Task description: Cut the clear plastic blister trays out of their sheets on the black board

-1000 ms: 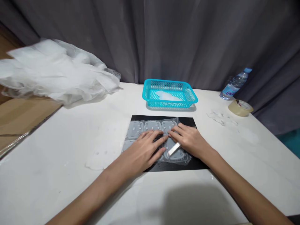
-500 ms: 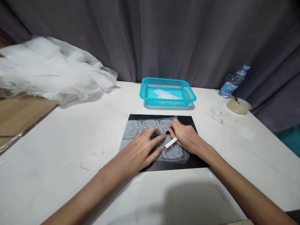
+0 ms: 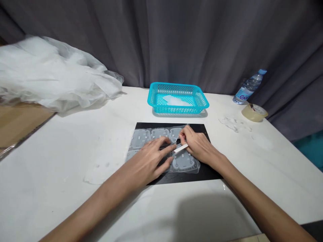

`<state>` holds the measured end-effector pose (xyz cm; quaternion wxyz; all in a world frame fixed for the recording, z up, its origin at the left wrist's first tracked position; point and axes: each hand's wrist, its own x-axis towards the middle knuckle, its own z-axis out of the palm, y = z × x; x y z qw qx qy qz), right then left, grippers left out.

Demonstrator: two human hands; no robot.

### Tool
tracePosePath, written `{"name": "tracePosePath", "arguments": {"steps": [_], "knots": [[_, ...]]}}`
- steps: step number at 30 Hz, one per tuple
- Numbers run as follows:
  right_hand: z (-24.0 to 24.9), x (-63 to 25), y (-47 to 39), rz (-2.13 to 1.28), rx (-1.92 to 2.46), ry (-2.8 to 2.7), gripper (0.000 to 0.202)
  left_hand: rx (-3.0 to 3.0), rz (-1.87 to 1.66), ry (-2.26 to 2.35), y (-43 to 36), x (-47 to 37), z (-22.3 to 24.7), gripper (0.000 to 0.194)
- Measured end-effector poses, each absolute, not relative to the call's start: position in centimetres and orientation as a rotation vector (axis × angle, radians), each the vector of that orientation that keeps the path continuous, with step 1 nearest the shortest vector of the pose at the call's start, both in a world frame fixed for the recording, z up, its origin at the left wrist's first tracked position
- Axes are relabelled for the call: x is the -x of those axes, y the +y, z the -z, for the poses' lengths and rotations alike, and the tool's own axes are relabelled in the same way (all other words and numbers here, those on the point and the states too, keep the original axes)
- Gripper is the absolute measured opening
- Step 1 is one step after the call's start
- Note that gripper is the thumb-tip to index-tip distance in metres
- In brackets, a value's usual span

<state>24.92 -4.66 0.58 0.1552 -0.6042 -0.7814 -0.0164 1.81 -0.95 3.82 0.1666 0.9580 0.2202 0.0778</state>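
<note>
A clear plastic sheet of moulded, rounded-square compartments (image 3: 183, 159) lies on a black mat (image 3: 212, 172). My left hand (image 3: 152, 159) rests on the sheet with its fingers spread, the index fingertip near the white stick's end. On the sheet's right part, my right hand (image 3: 198, 143) is closed around a slim white stick (image 3: 181, 148), which juts out below its fingers toward the left. Between its thumb and index finger a thin pale sliver also shows; whether it belongs to the stick I cannot tell. Both hands cover part of the sheet.
Behind the mat stands a turquoise basket (image 3: 178, 109) with white pieces inside. Thin clear scraps (image 3: 234, 123), a tape roll (image 3: 254, 113) and a water bottle (image 3: 249, 87) are at the right. A heap of whitish plastic (image 3: 58, 74) and cardboard (image 3: 22, 124) occupy the left.
The white stick has tipped a little flatter in my right hand, and a pale sliver now shows at its fingertips. My left hand stays on the sheet. The view has shifted slightly.
</note>
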Motion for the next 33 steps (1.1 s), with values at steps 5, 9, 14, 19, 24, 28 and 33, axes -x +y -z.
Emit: {"name": "tracePosePath", "arguments": {"steps": [5, 9, 14, 19, 24, 28, 33], "knots": [[-0.6, -25.0, -4.5, 0.008, 1.727, -2.208, 0.012, -2.666, -0.275, 0.616, -0.4, -1.5, -3.4, 0.041], [-0.6, -25.0, -4.2, -0.014, 1.746, -2.213, 0.012, -2.657, -0.278, 0.635, 0.0, -1.2, -3.3, 0.039], [-0.5, -25.4, -3.8, -0.101, 1.693, -2.214, 0.008, -2.669, -0.228, 0.636, 0.0, -1.3, -3.6, 0.040], [-0.2, -25.9, -4.1, -0.151, 1.544, -2.221, 0.008, -2.761, -0.214, 0.637, -0.2, -1.7, -3.6, 0.046], [0.0, -25.6, -4.4, -0.029, 1.547, -2.291, 0.013, -2.894, -0.241, 0.649, -0.5, -2.2, -3.0, 0.048], [0.1, -25.3, -4.4, 0.025, 1.595, -2.308, 0.011, -2.894, -0.305, 0.680, -1.0, -2.6, -2.4, 0.044], [-0.3, -25.2, -4.2, 0.041, 1.674, -2.286, 0.012, -2.690, -0.395, 0.780, -1.1, -2.5, -1.7, 0.041]]}}
